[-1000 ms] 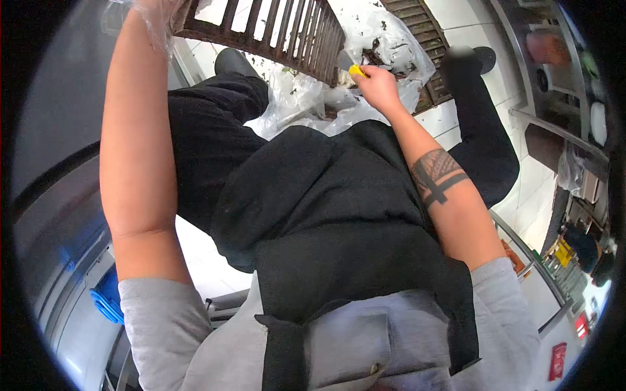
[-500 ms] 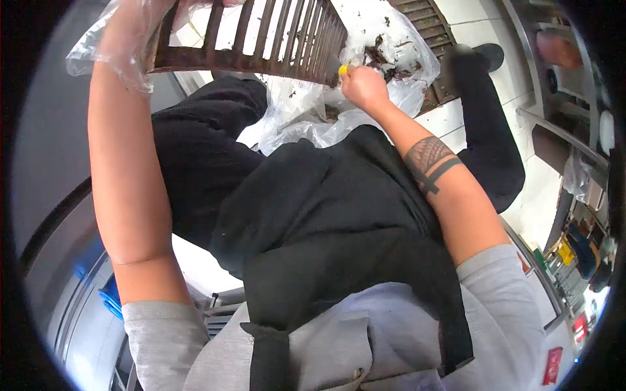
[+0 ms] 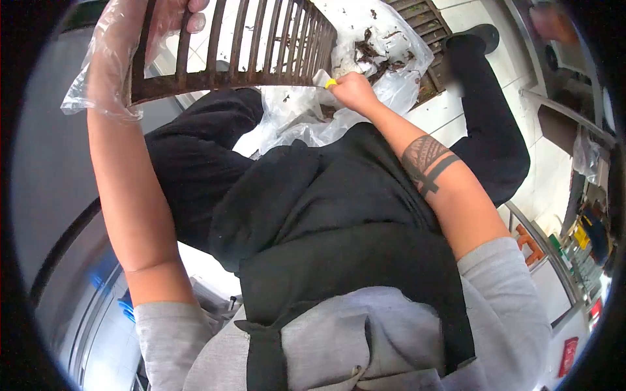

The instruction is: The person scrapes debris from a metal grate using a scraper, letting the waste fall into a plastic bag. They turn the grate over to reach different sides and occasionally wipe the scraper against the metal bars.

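Observation:
A dark, slatted metal grate, brown with grime, is held up on edge across the top of the view. My left hand, in a loose clear plastic glove, grips it at the left end, fingertips showing between the bars. My right hand is bare and closed around a small scraper with a yellow handle. Its pale blade touches the grate's lower right corner. Below and behind lies a clear plastic bag, with dark scraps of debris on it.
Another slatted grate lies on the white tiled floor beyond the bag. My black-clad legs are spread around the work. A grey panel stands at left; a metal-framed rack with a plastic bag is at right.
The grate has shifted left and slightly down, its near edge tilting. My right hand has moved left along with the scraper, and the fingers of my left hand now show more.

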Demonstrator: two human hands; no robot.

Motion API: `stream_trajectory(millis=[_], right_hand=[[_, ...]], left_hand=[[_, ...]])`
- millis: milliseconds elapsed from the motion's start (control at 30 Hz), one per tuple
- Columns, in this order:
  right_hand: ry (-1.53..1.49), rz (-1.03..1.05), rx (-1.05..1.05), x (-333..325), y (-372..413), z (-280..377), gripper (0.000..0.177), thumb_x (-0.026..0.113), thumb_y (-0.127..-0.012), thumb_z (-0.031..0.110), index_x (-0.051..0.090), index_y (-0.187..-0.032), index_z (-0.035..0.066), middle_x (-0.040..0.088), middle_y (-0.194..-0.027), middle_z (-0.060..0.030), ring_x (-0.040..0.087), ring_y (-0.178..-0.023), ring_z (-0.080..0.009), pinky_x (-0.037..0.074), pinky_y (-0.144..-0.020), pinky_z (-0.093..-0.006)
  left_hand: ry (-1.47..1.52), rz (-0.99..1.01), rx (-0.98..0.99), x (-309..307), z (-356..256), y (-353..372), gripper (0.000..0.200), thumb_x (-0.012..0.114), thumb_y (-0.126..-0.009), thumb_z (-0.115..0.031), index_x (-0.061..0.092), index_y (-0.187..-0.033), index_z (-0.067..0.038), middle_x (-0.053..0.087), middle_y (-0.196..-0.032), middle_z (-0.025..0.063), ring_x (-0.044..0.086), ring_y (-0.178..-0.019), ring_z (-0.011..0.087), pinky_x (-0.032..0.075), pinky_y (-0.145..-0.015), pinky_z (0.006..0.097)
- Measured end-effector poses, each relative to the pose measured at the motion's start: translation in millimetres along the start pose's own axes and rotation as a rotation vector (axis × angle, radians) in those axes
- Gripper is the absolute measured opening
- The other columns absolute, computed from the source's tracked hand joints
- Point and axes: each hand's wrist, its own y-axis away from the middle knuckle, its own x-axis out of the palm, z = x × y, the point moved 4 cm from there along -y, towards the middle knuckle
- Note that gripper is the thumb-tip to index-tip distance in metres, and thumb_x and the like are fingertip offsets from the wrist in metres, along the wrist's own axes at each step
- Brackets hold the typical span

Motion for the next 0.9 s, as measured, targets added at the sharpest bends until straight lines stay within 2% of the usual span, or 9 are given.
stream_trajectory(millis=[167,300,367,433,500,533,633,767,900], right_hand=[[-0.462,0.329,0.494,4.3,0.2,-17.6,0.039,0.069,-0.085,0.037,0.077,-0.083,-0.001,0.072,-0.076,-0.0205,0.072,-0.074,-0.0346,0.056,-0.072,-0.0447],[-0.558,0.366,0.549,12.3,8.0,-29.6,0.037,0.072,-0.086,0.040,0.079,-0.088,0.003,0.074,-0.077,-0.0148,0.072,-0.074,-0.0310,0.055,-0.072,-0.0417],[-0.388,0.068,0.351,1.0,9.3,-24.5,0.034,0.072,-0.086,0.039,0.079,-0.089,0.006,0.074,-0.079,-0.0153,0.072,-0.077,-0.0320,0.055,-0.073,-0.0424],[-0.354,-0.027,0.270,-7.9,5.5,-19.4,0.034,0.070,-0.087,0.041,0.079,-0.092,0.008,0.073,-0.081,-0.0177,0.073,-0.081,-0.0350,0.056,-0.076,-0.0454],[-0.185,-0.165,0.108,-24.9,-2.7,-4.8,0.037,0.068,-0.091,0.038,0.080,-0.100,0.004,0.073,-0.077,-0.0177,0.070,-0.069,-0.0320,0.054,-0.069,-0.0412],[-0.079,-0.167,0.080,-30.7,-0.4,6.9,0.033,0.065,-0.093,0.034,0.079,-0.097,0.005,0.073,-0.083,-0.0200,0.070,-0.077,-0.0403,0.056,-0.073,-0.0465],[0.135,-0.162,-0.129,-18.4,16.1,26.5,0.029,0.062,-0.093,0.030,0.076,-0.095,0.005,0.073,-0.087,-0.0194,0.070,-0.083,-0.0422,0.056,-0.078,-0.0512],[0.260,0.042,-0.128,-40.4,17.8,39.7,0.026,0.061,-0.092,0.028,0.074,-0.093,0.005,0.073,-0.090,-0.0194,0.070,-0.086,-0.0419,0.056,-0.079,-0.0537],[0.234,-0.080,-0.114,-27.0,22.4,36.2,0.031,0.061,-0.089,0.030,0.076,-0.086,0.003,0.072,-0.085,-0.0230,0.072,-0.086,-0.0398,0.058,-0.080,-0.0515]], left_hand=[[-0.011,0.045,0.022,0.4,1.4,-0.9,0.036,0.063,-0.092,-0.019,0.049,-0.121,-0.003,0.064,-0.086,0.0106,0.063,-0.063,0.0159,0.055,-0.049,0.0289],[0.059,0.073,-0.051,-3.8,3.4,-2.8,0.037,0.064,-0.092,-0.019,0.048,-0.124,-0.006,0.064,-0.088,0.0115,0.064,-0.064,0.0168,0.056,-0.050,0.0297],[0.064,0.073,-0.045,-9.0,10.3,-5.4,0.038,0.064,-0.092,-0.019,0.048,-0.124,-0.007,0.064,-0.088,0.0115,0.064,-0.065,0.0169,0.056,-0.050,0.0297],[0.077,0.075,-0.028,-5.1,6.5,-4.6,0.038,0.064,-0.093,-0.019,0.048,-0.125,-0.007,0.064,-0.088,0.0115,0.064,-0.065,0.0170,0.056,-0.050,0.0297],[0.119,0.041,-0.106,-3.4,2.3,-1.3,0.038,0.064,-0.093,-0.020,0.048,-0.125,-0.007,0.064,-0.088,0.0111,0.064,-0.064,0.0171,0.056,-0.050,0.0295],[0.118,0.040,-0.107,-3.6,4.3,-1.4,0.038,0.064,-0.093,-0.020,0.048,-0.125,-0.007,0.064,-0.088,0.0111,0.064,-0.064,0.0171,0.056,-0.050,0.0295],[0.002,0.055,0.007,-1.1,4.4,-1.1,0.036,0.064,-0.094,-0.020,0.049,-0.124,-0.006,0.064,-0.087,0.0107,0.064,-0.064,0.0169,0.056,-0.050,0.0294],[0.058,0.053,-0.030,-0.7,2.5,0.5,0.035,0.063,-0.093,-0.019,0.050,-0.122,-0.004,0.064,-0.086,0.0106,0.063,-0.064,0.0166,0.056,-0.050,0.0296],[-0.037,0.029,0.030,-3.5,5.2,-1.4,0.036,0.063,-0.091,-0.018,0.050,-0.121,-0.004,0.065,-0.086,0.0111,0.063,-0.063,0.0169,0.056,-0.050,0.0311]])
